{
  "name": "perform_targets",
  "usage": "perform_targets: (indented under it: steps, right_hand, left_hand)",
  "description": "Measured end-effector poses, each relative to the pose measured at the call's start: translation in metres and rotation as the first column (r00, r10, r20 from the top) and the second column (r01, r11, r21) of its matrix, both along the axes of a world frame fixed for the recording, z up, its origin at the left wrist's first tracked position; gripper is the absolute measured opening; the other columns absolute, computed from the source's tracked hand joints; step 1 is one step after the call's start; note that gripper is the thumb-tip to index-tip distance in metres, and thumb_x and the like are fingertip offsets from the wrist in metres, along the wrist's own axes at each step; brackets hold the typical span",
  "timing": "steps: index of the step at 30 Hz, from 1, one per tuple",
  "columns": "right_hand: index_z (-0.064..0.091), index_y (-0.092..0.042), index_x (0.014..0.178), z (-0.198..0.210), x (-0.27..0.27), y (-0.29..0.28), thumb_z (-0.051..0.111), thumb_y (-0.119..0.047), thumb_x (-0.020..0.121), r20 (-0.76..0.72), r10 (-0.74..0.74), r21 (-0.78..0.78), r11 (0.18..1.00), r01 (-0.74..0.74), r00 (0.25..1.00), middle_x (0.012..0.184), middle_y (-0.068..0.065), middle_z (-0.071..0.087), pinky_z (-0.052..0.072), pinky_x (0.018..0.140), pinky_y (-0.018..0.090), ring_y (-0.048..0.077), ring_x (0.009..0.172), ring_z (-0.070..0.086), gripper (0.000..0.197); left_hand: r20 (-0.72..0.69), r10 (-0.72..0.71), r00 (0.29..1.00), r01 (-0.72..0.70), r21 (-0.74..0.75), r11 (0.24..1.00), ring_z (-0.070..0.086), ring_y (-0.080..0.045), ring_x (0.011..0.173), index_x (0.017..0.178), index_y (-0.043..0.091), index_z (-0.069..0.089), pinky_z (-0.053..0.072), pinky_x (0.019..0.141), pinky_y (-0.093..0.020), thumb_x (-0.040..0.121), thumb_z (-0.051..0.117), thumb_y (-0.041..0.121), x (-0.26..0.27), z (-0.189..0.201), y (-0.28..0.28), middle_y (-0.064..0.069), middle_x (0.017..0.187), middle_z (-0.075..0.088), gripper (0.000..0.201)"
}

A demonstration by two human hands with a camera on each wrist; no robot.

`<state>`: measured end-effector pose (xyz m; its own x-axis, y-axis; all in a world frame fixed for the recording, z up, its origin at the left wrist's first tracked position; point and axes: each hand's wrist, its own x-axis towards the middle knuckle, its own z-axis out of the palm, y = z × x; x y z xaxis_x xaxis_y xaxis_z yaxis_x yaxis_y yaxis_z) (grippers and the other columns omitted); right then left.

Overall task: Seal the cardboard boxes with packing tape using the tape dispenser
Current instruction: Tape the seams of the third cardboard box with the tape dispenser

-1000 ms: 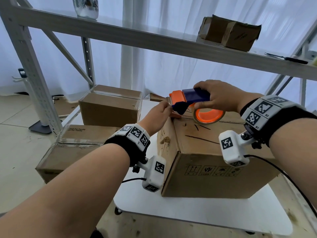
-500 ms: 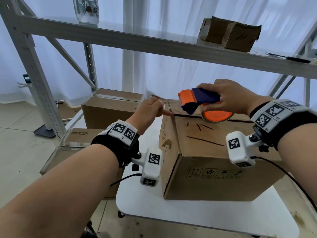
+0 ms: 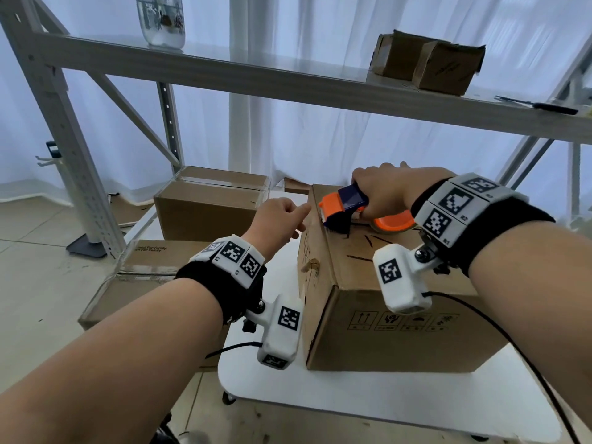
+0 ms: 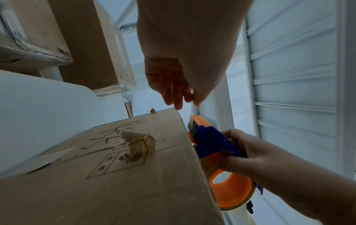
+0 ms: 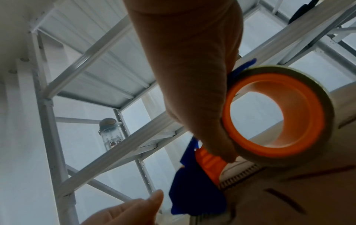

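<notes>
Since half a second ago the tape dispenser (image 3: 349, 206) has come down onto the top of the cardboard box (image 3: 384, 302) at its left edge, blade end toward that edge. The box stands on the white cart (image 3: 368, 398), whose near edge is closest to the camera. The right hand (image 3: 384, 190) grips the dispenser; its long axis runs rightward along the box top — the way I judge the pull must go. The left hand (image 3: 278, 222), nearer that edge, seems to pinch the loose tape end between fingertips (image 4: 178, 105) just beside the blade — the hold is hard to confirm.

White table (image 3: 368, 400) — one cardboard box (image 3: 384, 322) standing on it.
</notes>
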<state>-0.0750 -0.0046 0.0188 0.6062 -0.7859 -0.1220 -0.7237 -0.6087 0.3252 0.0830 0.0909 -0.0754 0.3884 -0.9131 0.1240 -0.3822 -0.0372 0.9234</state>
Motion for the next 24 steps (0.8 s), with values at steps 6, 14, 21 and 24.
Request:
perform_targets:
  steps: [6, 14, 21, 24]
  right_hand:
    - [0.037, -0.038, 0.130, 0.002, -0.001, 0.009, 0.056, -0.080, 0.064, 0.000, -0.028, 0.052, 0.998, 0.028, 1.000, 0.112, -0.001, 0.049, 0.034, 0.085, 0.041, 0.024, 0.107, 0.043, 0.080]
    - [0.050, -0.031, 0.117, -0.005, 0.001, 0.012, 0.017, -0.099, 0.049, 0.075, -0.007, -0.045, 0.999, 0.010, 0.997, 0.098, -0.001, 0.056, 0.036, 0.078, 0.037, 0.021, 0.090, 0.049, 0.102]
    - [0.047, -0.034, 0.127, -0.005, -0.001, 0.010, 0.016, -0.096, 0.053, 0.103, 0.039, -0.100, 0.995, -0.029, 0.994, 0.102, 0.000, 0.054, 0.032, 0.082, 0.039, 0.020, 0.090, 0.044, 0.101]
    - [0.050, -0.032, 0.122, -0.002, 0.003, 0.008, 0.021, -0.096, 0.056, 0.064, 0.083, -0.126, 0.989, -0.075, 0.994, 0.096, 0.000, 0.057, 0.033, 0.080, 0.037, 0.021, 0.090, 0.049, 0.097]
  left_hand:
    - [0.031, 0.034, 0.999, -0.034, 0.014, 0.999, 0.053, -0.011, 0.059, 0.096, -0.007, 0.062, 0.043, 0.055, -0.018, 0.096, 0.051, 0.029, 0.000, -0.003, -0.003, -0.002, 0.070, 0.061, 0.038]
    - [-0.023, 0.066, 0.998, -0.066, 0.030, 0.997, 0.050, -0.013, 0.060, 0.091, -0.004, 0.062, 0.042, 0.059, -0.024, 0.097, 0.050, 0.025, 0.002, 0.000, -0.006, -0.004, 0.070, 0.059, 0.032]
    - [-0.019, 0.156, 0.988, -0.154, 0.086, 0.984, 0.051, -0.015, 0.059, 0.097, -0.002, 0.063, 0.043, 0.063, -0.026, 0.098, 0.048, 0.025, 0.026, -0.005, -0.001, -0.005, 0.069, 0.056, 0.031]
    - [-0.030, 0.151, 0.988, -0.147, 0.113, 0.983, 0.051, -0.010, 0.060, 0.100, 0.001, 0.063, 0.043, 0.060, -0.023, 0.099, 0.048, 0.027, 0.030, -0.008, 0.003, -0.002, 0.071, 0.057, 0.030]
